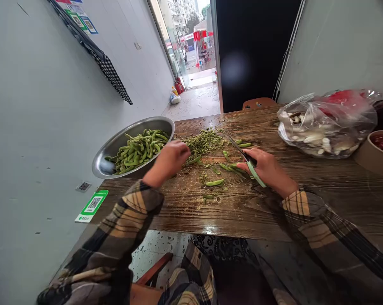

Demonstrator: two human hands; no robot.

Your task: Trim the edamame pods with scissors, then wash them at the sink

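Note:
My right hand (264, 166) is closed round scissors (250, 163) with a pale green handle and dark blades, which point up and left over the table. Green soybean pods (231, 168) lie at its fingertips; whether the fingers touch them I cannot tell. At the right rim of a steel bowl (99, 163), my left hand (170, 159) has its fingers curled together, slightly blurred. What they hold, if anything, is hidden. Many green soybean pods (137, 152) are heaped in the tilted-looking bowl. Between my hands, a single pod (215, 182) lies near a pile of trimmed pod ends (207, 142).
On the right of the wooden table (185, 212) sits a clear plastic bag (325, 127) of whitish mushroom-like pieces. Beside it stands a round container (374, 156) with dark red contents. A green QR-code card (92, 206) lies at the left edge, near the wall.

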